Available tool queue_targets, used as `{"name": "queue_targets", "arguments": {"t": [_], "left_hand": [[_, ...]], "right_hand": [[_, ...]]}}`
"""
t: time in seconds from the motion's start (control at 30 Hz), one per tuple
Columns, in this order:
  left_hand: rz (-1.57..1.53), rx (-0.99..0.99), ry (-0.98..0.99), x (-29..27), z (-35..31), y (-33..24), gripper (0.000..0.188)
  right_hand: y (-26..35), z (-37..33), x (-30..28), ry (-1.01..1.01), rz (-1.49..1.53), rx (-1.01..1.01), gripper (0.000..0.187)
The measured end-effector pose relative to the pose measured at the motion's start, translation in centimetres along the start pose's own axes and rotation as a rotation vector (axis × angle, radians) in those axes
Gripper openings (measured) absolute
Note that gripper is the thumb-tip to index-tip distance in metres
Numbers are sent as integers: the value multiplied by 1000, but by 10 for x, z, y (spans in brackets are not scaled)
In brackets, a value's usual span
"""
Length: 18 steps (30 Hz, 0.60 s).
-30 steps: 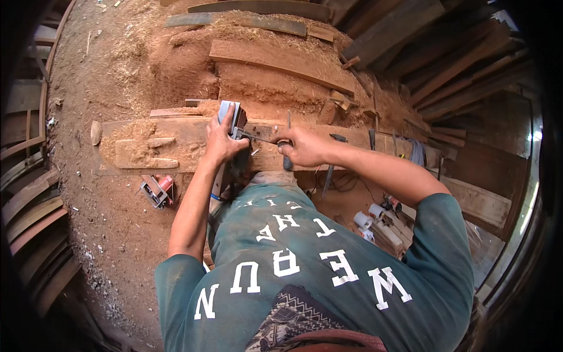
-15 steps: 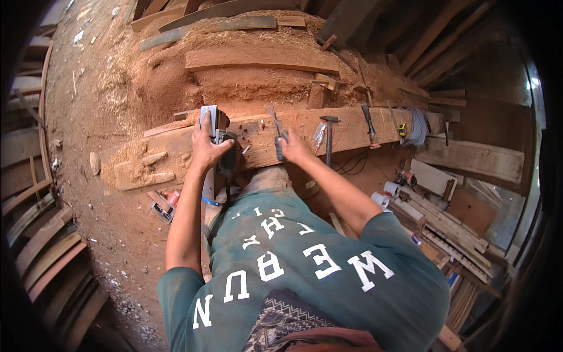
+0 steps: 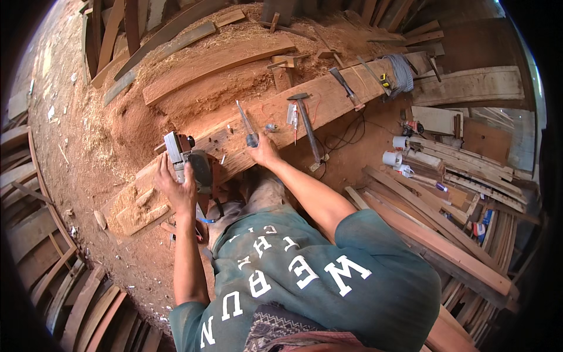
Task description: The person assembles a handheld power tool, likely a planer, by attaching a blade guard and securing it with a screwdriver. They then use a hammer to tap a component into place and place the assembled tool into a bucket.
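Note:
On the left part of a thick wooden plank (image 3: 319, 117), an electric hand planer (image 3: 202, 170) rests on its side, its silver sole turned to the left. My left hand (image 3: 179, 183) is closed about its metal edge, with the thumb on the near side. My right hand (image 3: 265, 151) grips the dark handle of a screwdriver (image 3: 247, 124), whose thin shaft points away from me over the plank. Beside it lie a small metal cylinder (image 3: 271, 127) and a short white stick (image 3: 223, 159). The planer's far side is hidden.
Farther right on the plank lie a hammer (image 3: 309, 126), a clear packet (image 3: 292, 114), a chisel-like tool (image 3: 346, 88), a tape measure (image 3: 385, 81) and a grey cloth (image 3: 400, 73). Black cable (image 3: 352, 132) hangs off the near edge. Sawdust and stacked boards (image 3: 434, 229) surround the spot.
The view has swung, so the plank now slants up to the right. My left hand has slid nearer along the planer's metal edge. The screwdriver stays in my right hand.

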<state>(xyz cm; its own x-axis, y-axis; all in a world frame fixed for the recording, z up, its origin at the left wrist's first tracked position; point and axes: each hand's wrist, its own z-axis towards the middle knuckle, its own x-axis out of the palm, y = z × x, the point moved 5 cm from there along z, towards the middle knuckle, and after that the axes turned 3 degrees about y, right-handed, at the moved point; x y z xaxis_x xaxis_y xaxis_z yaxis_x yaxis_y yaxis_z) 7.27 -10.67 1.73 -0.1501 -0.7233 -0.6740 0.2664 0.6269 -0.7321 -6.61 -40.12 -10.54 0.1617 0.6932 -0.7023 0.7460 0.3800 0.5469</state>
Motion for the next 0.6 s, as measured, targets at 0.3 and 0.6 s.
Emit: {"name": "queue_targets", "arguments": {"t": [0.3, 0.6], "left_hand": [[-835, -736, 473, 115, -99, -73, 56], [-902, -796, 635, 144, -193, -81, 21]], "right_hand": [[70, -145, -47, 187, 209, -557, 55], [-51, -13, -154, 102, -165, -320, 26]]}}
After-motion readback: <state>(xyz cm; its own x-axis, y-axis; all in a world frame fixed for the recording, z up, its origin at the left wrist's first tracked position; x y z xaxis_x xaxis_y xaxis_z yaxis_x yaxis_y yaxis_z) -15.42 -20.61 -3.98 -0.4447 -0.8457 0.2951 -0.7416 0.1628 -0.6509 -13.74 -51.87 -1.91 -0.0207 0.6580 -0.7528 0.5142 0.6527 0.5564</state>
